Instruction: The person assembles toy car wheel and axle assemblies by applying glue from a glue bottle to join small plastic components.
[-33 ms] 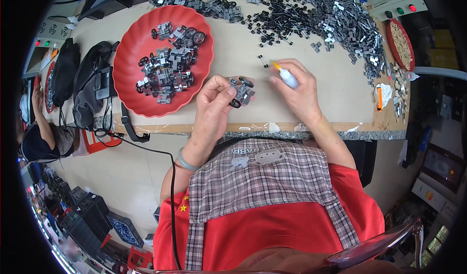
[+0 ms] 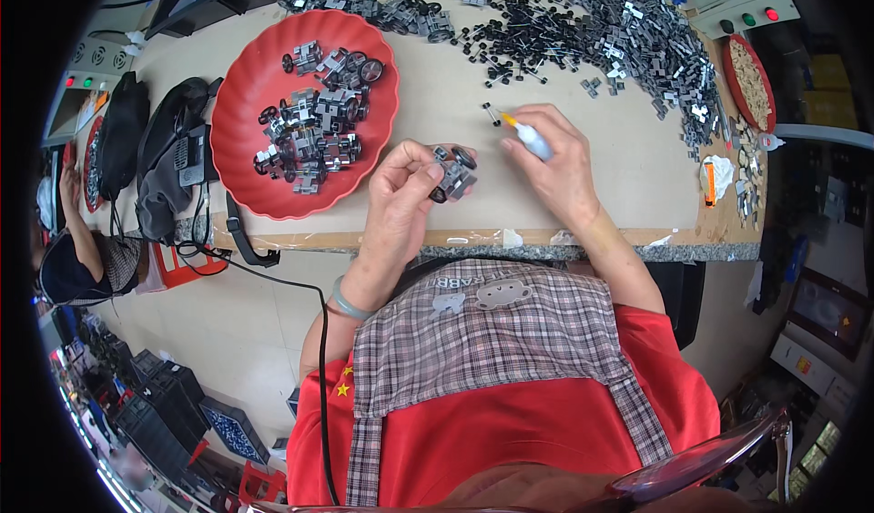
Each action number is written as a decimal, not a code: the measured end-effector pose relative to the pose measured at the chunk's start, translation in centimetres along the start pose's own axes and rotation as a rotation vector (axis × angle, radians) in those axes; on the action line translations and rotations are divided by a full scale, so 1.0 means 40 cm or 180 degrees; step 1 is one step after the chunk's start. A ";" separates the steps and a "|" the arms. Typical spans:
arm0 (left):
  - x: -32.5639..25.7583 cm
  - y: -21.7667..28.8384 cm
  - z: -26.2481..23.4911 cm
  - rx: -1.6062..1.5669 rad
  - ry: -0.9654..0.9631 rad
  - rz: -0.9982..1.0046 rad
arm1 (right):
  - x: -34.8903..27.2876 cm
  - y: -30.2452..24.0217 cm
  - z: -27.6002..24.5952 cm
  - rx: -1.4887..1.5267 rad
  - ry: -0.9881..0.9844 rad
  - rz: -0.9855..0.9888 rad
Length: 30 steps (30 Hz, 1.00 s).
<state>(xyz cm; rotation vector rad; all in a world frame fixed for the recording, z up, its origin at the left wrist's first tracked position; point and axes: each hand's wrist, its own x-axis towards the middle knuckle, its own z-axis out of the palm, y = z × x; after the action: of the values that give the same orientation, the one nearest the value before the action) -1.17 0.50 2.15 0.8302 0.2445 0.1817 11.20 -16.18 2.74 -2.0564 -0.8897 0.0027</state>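
Observation:
Between the thumb and fingers of my left hand (image 2: 405,183) is a small grey toy car chassis (image 2: 454,180) with black wheels, held above the near part of the table. My right hand (image 2: 563,162) grips a small white squeeze bottle (image 2: 533,142) with a yellow nozzle pointing up and to the left. Just beyond the nozzle tip, a short wheel axle (image 2: 492,114) with black ends lies on the table. Whether the tip touches it I cannot tell. To the left of my left hand stands a red scalloped tray (image 2: 238,162) holding several similar chassis.
At the back right are a pile of black-ended axles (image 2: 528,35) and a heap of grey parts (image 2: 651,53). More chassis (image 2: 401,12) line the back. An orange tube (image 2: 710,185) lies at the right. A black cable (image 2: 273,274) hangs at the near left, where another person's arm (image 2: 80,213) shows.
My right hand has shifted slightly left, bringing the nozzle nearer the axle on the table. The chassis in my left hand has tilted a little.

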 end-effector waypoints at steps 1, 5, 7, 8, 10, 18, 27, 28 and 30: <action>0.000 0.000 -0.002 0.0021 -0.0096 -0.0122 | 0.007 0.005 0.012 -0.0095 0.0121 -0.0118; -0.006 0.002 0.005 0.0332 0.0152 -0.0326 | 0.019 0.015 0.035 -0.0456 -0.0005 -0.0124; -0.008 -0.010 -0.002 0.0432 0.0176 -0.0315 | 0.022 0.019 0.039 -0.0673 -0.0019 -0.0209; -0.008 -0.012 -0.005 0.0428 0.0183 -0.0319 | 0.025 0.020 0.039 -0.0672 -0.0028 -0.0206; -0.008 -0.013 -0.007 0.0625 0.0045 -0.0417 | 0.033 0.020 0.034 -0.0736 -0.0091 -0.0299; -0.012 -0.008 0.008 0.0874 -0.0048 -0.0405 | 0.050 0.043 0.001 -0.0043 -0.0159 -0.0101; -0.007 0.020 0.027 0.1714 -0.0113 -0.0655 | 0.044 -0.050 -0.053 0.0633 -0.0939 -0.0934; -0.007 0.023 0.030 0.1825 -0.0160 -0.0741 | 0.041 -0.053 -0.052 0.0508 -0.1018 -0.1090; -0.008 0.013 0.030 0.1809 -0.0131 -0.0746 | 0.039 -0.053 -0.052 0.0386 -0.1044 -0.1217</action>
<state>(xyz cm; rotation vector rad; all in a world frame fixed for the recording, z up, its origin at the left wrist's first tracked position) -1.16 -0.09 3.37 1.3571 0.3596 -0.1341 11.75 -15.99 6.05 -1.7724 -1.4393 0.1865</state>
